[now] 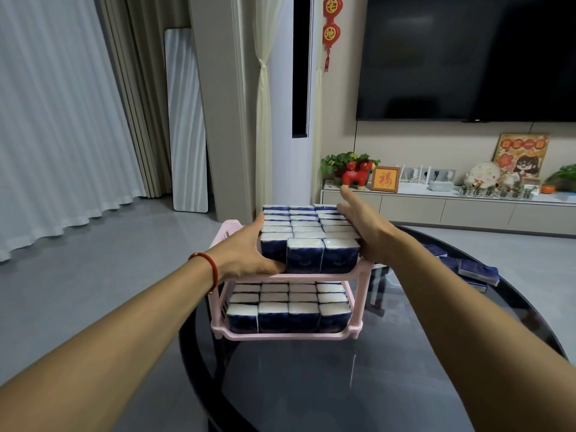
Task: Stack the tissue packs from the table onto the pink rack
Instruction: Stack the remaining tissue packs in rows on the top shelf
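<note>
Pink rack (367, 269) nearly full, both flat hands, left (249, 247) and right (364, 232), squeeze its top-tier packs (308, 235) square; next, I'd say, fetching the strays (473, 269) right of it.

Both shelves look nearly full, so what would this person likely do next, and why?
Probably let go and reach right for the loose packs on the table. Both hands, left hand and right hand, only press the top-shelf packs square on the pink rack.
</note>
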